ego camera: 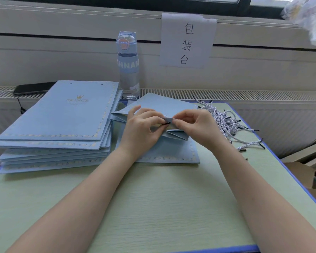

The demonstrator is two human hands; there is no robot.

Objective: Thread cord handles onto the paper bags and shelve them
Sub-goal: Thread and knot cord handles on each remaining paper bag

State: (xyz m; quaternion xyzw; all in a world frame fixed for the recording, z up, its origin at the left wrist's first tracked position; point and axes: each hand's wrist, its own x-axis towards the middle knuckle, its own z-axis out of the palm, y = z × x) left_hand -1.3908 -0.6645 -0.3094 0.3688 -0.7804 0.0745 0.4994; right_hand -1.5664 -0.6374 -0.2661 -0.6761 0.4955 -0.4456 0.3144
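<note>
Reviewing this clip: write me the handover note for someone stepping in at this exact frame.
Left hand: grips the open bag at its top fold.
Right hand: pinches the same edge; a black cord tip shows between the hands.
Flat bag stack lies left, loose cords right.
Done: no finished handle visible.
Left: thread this bag, the stack, then shelve.

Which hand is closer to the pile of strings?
The right hand. It pinches the paper bag just beside the pile of cords. The left hand grips the same bag on the far side, nearer the stack of bags.
</note>
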